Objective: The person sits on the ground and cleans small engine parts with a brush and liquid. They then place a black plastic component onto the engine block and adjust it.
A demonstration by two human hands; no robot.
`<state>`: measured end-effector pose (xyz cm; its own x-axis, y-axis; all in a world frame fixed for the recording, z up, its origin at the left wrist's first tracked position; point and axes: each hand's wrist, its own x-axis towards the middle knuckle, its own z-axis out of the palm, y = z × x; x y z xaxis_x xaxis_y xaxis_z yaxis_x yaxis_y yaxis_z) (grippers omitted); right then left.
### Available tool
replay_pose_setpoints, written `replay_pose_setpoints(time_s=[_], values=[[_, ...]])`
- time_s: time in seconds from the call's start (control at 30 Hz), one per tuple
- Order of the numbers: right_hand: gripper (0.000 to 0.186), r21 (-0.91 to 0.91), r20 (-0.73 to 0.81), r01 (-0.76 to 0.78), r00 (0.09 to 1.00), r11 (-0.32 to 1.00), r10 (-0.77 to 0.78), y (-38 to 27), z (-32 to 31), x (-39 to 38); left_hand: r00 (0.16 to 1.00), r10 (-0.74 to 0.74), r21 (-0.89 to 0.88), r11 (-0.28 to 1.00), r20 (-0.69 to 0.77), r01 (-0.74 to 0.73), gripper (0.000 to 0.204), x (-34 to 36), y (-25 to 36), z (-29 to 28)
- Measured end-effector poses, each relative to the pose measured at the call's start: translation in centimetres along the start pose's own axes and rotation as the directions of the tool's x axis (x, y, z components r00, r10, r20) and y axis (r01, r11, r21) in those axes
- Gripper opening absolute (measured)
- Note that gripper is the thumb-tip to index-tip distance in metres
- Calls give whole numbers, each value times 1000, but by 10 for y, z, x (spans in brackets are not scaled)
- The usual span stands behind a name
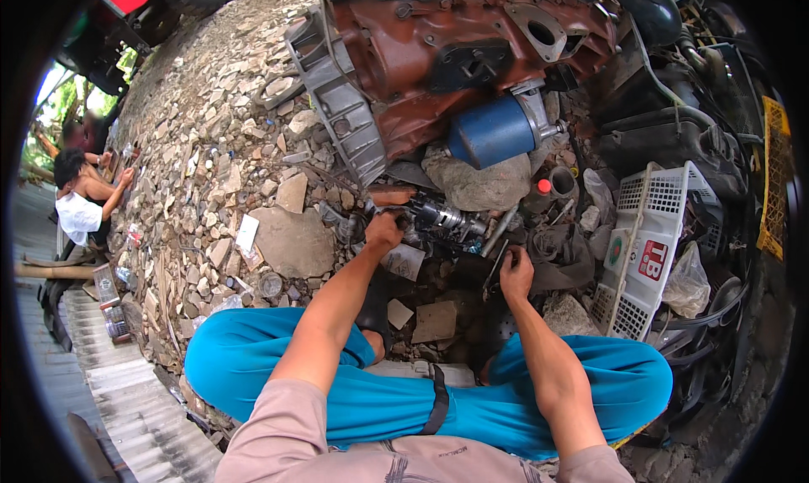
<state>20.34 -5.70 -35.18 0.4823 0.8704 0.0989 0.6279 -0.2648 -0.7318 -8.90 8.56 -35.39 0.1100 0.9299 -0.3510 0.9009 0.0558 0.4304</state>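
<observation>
On the stony ground in front of me lies a silver and dark metal engine part [451, 219] with a ribbed, round body. My left hand [385, 231] is closed at its left end, with the fingertips partly hidden. To the right of that part, my right hand [516, 274] is closed on a slim metal tool [494, 274] that looks like a spanner and points down between my feet. A metal rod [500, 230] leans between the part and my right hand. Just beyond stands a dark bottle with a red cap [543, 186].
A large rust-red engine block [396, 62] with a blue filter canister [491, 133] stands ahead, a big rock [480, 178] below it. At right are a white plastic crate [649, 247] and dark scrap parts. Rubble covers the left; another person [80, 205] sits far left.
</observation>
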Motion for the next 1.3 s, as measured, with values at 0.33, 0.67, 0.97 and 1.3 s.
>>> replay_pose_setpoints(time_s=[0.33,0.67,0.97,1.3], values=[[16,-6,-82,-136,987,991,135,17,-18,2,995,83,124,989,-48,-77,35,20,-5,15],[28,-128,268,-263,919,956,289,13,-10,-3,996,84,156,984,12,-85,44,17,-6,9],[34,-242,286,-362,860,900,423,1,-8,5,988,-63,-163,986,-139,40,37,-1,-3,1],[35,-315,321,-395,811,863,489,-12,8,10,940,-332,-936,299,82,187,15,-43,57,-44]])
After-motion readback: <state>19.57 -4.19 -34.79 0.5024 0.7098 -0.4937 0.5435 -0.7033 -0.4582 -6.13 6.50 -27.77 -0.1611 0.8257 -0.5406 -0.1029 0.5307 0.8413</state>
